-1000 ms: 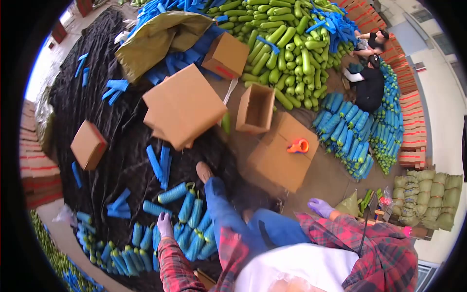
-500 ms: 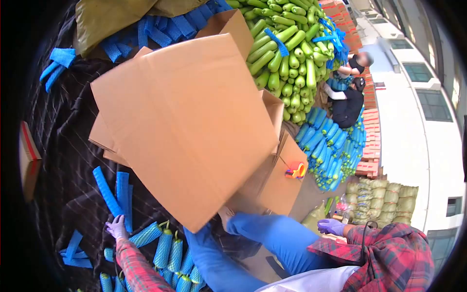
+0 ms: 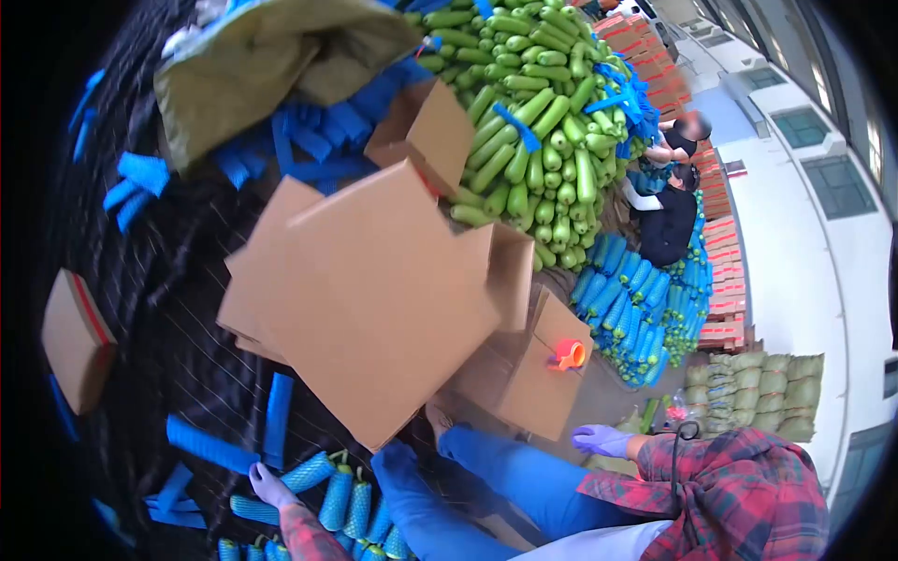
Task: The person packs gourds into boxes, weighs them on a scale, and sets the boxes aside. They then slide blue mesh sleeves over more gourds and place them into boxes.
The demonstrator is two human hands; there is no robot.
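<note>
My left hand (image 3: 271, 486), in a light purple glove, is low at the left, its fingers closed on one end of a flat blue foam net sleeve (image 3: 213, 444). Another blue sleeve (image 3: 278, 421) lies just above it. Beside that hand are several long green gourds in blue netting (image 3: 337, 500). My right hand (image 3: 603, 439), gloved too, is held out past my knee with fingers extended and nothing in it. Between the hands and the gourd heap lies a large flat cardboard piece (image 3: 383, 309) on other cardboard.
An orange tape dispenser (image 3: 568, 355) rests on a carton (image 3: 538, 393). Bare green gourds (image 3: 552, 140) are heaped at the back, near netted ones (image 3: 622, 299). Two people (image 3: 666, 220) work at the right. Green sacks (image 3: 753, 393) and a red-striped box (image 3: 79, 341) flank the area.
The blue sleeve at my left hand has swung from pointing up to pointing left. The large cardboard piece appears smaller and lower in view. The whole view has shifted.
</note>
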